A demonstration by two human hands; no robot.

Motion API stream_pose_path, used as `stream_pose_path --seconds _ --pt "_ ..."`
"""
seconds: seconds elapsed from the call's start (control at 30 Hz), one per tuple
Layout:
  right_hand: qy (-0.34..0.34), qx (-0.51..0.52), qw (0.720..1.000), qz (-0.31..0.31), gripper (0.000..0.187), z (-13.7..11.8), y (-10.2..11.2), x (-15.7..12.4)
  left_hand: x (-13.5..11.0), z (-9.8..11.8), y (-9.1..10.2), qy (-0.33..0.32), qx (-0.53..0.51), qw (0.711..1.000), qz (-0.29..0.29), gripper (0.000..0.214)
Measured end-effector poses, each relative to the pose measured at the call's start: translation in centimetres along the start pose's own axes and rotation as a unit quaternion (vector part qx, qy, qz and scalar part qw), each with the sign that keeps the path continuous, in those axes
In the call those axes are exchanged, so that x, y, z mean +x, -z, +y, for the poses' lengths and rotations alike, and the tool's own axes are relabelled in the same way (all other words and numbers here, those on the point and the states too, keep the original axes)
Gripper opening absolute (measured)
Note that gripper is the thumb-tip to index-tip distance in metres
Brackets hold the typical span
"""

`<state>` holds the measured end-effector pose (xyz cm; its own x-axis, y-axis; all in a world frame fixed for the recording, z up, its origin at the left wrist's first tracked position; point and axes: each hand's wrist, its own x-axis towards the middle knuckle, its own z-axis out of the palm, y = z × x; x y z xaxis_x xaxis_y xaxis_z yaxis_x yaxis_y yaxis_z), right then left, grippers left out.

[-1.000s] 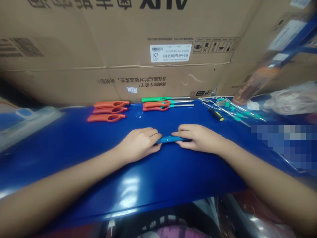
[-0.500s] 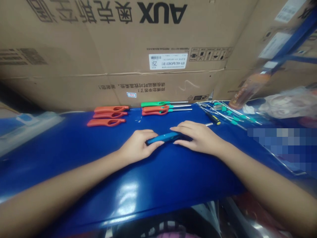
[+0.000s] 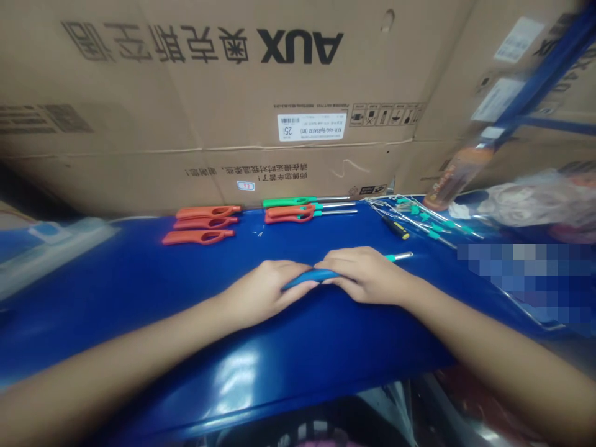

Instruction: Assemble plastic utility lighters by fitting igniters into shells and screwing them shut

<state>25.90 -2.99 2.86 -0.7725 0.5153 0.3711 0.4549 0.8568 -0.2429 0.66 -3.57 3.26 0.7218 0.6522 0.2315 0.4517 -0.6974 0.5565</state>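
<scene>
A blue long-necked lighter (image 3: 311, 277) lies between my two hands on the blue table (image 3: 139, 279). My left hand (image 3: 267, 287) is closed round its left end. My right hand (image 3: 365, 271) is closed over its right part. The green collar and metal nozzle (image 3: 399, 256) stick out to the right of my right hand. Most of the blue handle is hidden under my fingers.
Three orange lighter handles (image 3: 200, 224) lie at the back left. Assembled orange and green lighters (image 3: 298, 209) lie at the back centre. A screwdriver (image 3: 395, 227) and several green-collared metal tubes (image 3: 431, 220) lie at the back right. Large cardboard boxes (image 3: 233, 93) stand behind the table.
Both hands have shifted slightly and pressed closer together on the blue lighter. The metal nozzle now shows to the right of my right hand. The camera has tilted a little.
</scene>
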Motion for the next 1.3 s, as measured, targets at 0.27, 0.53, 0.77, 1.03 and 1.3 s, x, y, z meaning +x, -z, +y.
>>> stream_pose_path --seconds 0.27,0.53,0.77,1.03,1.3 --pt "-0.034 -0.147 0.988 -0.019 0.034 0.9 0.6 0.0 0.3 -2.0 0.2 -0.057 0.16 0.985 -0.003 0.035" --pt "-0.017 -0.256 0.966 -0.023 0.026 1.8 1.9 -0.2 0.3 -2.0 1.3 -0.045 0.159 0.986 -0.02 0.037" --pt "0.007 -0.22 0.976 -0.006 0.029 1.3 1.5 -0.2 0.2 -0.9 0.7 -0.016 0.179 0.983 -0.04 0.037" --pt "0.0 -0.215 0.976 -0.018 0.032 0.8 1.2 0.1 0.4 -1.7 0.8 -0.013 0.215 0.976 -0.04 0.03" --pt "-0.114 -0.252 0.961 0.007 0.044 3.8 4.0 -1.5 0.3 -3.8 2.1 0.021 0.25 0.968 -0.005 0.034"
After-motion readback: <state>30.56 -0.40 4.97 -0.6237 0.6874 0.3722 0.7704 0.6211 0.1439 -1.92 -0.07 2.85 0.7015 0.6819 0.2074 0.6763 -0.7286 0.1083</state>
